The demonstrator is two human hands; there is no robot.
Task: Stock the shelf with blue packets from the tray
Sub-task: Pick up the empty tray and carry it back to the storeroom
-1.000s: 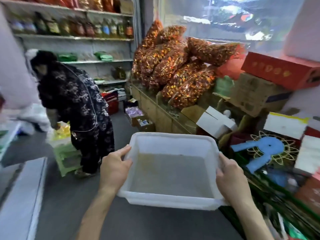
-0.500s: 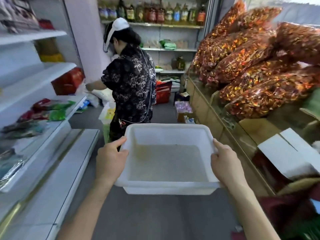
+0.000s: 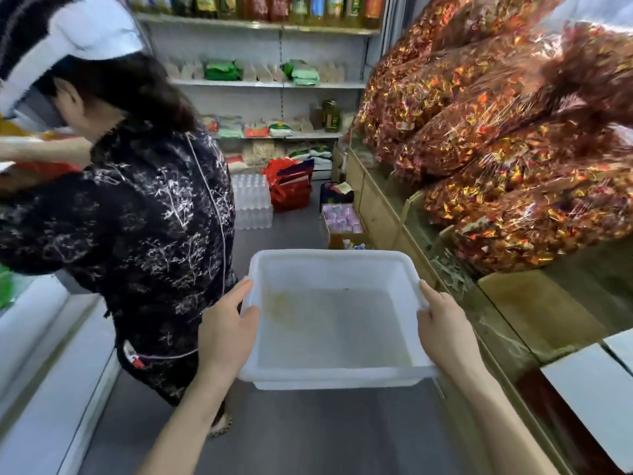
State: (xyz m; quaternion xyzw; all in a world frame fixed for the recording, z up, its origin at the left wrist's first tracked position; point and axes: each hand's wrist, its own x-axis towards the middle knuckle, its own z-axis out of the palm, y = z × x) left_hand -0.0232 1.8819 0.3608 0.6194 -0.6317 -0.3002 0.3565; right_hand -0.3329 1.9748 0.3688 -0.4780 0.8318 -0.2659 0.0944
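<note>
You are holding the white plastic tray out in front of you, above the grey aisle floor. Your left hand is gripping its left rim, thumb lying over the lip and the fingers curling out of sight beneath. Your right hand is gripping the right rim the same way. The tray is sitting level between them, and its pale bottom is showing a faint brownish stain.

Just to your left a person in a dark patterned top is leaning toward the white shelf on that side. On your right, large clear bags of red-and-gold wrapped sweets are lying piled on the glass-fronted bench.

Ahead, the back shelves are carrying a row of bottles on top and green packets below. Their labels are coming through too blurred to read. On the floor beneath, a shrink-wrapped pack of water bottles is standing beside red bags, with an open box of purple items near the bench.
</note>
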